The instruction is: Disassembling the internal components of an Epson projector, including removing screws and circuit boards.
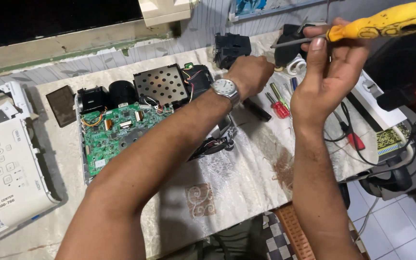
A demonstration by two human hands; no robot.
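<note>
Yellow-handled screwdriver (pixel 362 26) sits at upper right of the frame, pinched by right hand (pixel 326 77). Left hand (pixel 249 74), fingers curled, whether gripping I cannot tell, hovers beside opened projector (pixel 136 120) near table edge (pixel 246 224).

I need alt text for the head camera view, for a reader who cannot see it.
The right hand holds up a yellow-handled screwdriver while the left hand, with a wristwatch, reaches over an opened device showing a green circuit board. They work above a cloth-covered table, where small screwdrivers lie and a white cover rests at left.
</note>
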